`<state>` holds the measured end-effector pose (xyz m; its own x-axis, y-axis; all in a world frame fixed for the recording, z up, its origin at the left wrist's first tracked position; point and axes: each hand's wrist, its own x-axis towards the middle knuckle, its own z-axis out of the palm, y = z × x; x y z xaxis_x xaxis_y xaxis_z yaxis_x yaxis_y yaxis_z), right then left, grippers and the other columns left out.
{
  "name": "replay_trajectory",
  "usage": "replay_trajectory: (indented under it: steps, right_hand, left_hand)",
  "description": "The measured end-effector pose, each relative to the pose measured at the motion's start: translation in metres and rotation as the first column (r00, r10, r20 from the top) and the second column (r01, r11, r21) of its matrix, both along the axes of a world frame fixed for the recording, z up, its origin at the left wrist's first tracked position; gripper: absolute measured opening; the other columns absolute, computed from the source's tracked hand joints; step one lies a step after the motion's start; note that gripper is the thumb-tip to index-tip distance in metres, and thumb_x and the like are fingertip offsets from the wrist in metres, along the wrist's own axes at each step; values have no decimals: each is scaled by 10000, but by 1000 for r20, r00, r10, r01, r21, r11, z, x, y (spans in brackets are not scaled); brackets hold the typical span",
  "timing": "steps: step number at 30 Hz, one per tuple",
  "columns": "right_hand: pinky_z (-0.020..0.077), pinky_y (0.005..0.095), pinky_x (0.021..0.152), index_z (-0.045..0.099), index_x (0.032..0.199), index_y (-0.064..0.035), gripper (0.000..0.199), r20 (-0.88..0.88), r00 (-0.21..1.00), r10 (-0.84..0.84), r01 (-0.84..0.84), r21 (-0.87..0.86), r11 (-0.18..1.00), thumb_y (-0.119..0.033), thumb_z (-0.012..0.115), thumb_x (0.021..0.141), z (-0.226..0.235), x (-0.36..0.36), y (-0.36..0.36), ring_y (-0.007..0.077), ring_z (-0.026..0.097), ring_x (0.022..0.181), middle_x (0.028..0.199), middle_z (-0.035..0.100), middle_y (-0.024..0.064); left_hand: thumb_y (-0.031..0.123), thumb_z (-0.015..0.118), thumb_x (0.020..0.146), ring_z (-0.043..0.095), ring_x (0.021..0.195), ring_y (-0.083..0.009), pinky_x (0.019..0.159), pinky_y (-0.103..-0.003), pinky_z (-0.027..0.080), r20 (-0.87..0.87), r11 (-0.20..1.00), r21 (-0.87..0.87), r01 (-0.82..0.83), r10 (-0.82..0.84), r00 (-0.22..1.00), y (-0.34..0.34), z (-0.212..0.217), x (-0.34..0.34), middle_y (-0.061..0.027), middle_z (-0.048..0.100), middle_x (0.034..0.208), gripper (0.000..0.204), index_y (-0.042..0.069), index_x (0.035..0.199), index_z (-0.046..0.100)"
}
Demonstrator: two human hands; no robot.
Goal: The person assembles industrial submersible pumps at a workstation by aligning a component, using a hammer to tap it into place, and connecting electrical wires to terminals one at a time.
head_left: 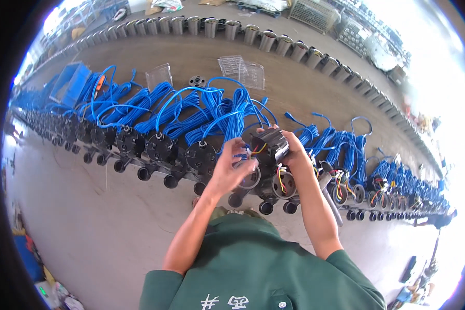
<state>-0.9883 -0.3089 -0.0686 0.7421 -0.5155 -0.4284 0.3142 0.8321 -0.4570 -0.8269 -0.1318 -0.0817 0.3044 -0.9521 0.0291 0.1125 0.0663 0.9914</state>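
Note:
My right hand [295, 149] grips a black plastic housing part [272, 142] and holds it tilted above the row of pump-like units. Yellow and red wires [260, 149] run from its underside toward my left hand [233, 168]. The left fingers are curled in a pinch around the thin wires near a small pale connector, slightly blurred. Just below is an open round grey housing [251, 178], partly hidden by the left hand. To its right, another open housing [283, 185] has red and yellow wires sticking out.
Bundled blue cables [232, 116] lie along the bench behind the units. Capped black units [200, 156] line up leftward, and open wired ones [340, 192] rightward. A grey tool handle [329, 196] hangs near my right forearm. Clear plastic trays [250, 75], a blue bin [70, 85] and steel cylinders [211, 27] stand beyond.

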Motion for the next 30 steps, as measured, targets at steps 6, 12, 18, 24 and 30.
replay_trajectory:
  steps: [6,12,18,24,30]
  right_hand:
    - [597,372,891,660,1122,-8,246,-347,934,83,-156,-190,969,-175,499,1040,11,-5,0,231,727,986,1114,739,124]
    - [594,342,756,688,1115,-15,248,-430,902,17,-210,-404,890,-181,532,1015,30,-2,24,192,723,852,1020,749,90]
    - [626,407,814,701,1091,-31,316,-429,902,-57,-38,-209,977,-240,475,1022,-22,-30,-4,243,749,909,1009,765,111]
    - [601,466,913,639,1172,-27,286,-248,967,-56,6,-200,980,-224,492,1025,14,-2,22,315,726,1036,1221,711,191]
    - [611,429,902,585,1143,-53,158,-167,986,20,-84,-387,918,-146,550,1020,8,2,24,316,728,1049,1226,701,209]
  left_hand:
    - [127,792,785,580,1044,-371,906,-460,481,777,984,-31,-175,133,616,2,-15,-11,-132,670,1039,526,2,1260,602]
    - [18,716,831,671,879,-236,776,-352,511,213,947,299,117,-186,959,2,-15,13,-89,721,880,262,7,1091,693]
    - [-61,646,902,670,946,-122,863,-296,514,-4,943,290,165,-172,985,6,-8,19,-113,759,1006,375,-26,1274,621]
    - [471,491,1054,640,646,-215,497,-322,428,-708,889,315,333,-14,706,19,6,21,-145,714,1098,572,30,1418,505]
    - [678,364,1043,566,591,-183,570,-347,427,-284,839,508,195,-50,957,-1,-23,14,-97,646,749,755,17,965,720]
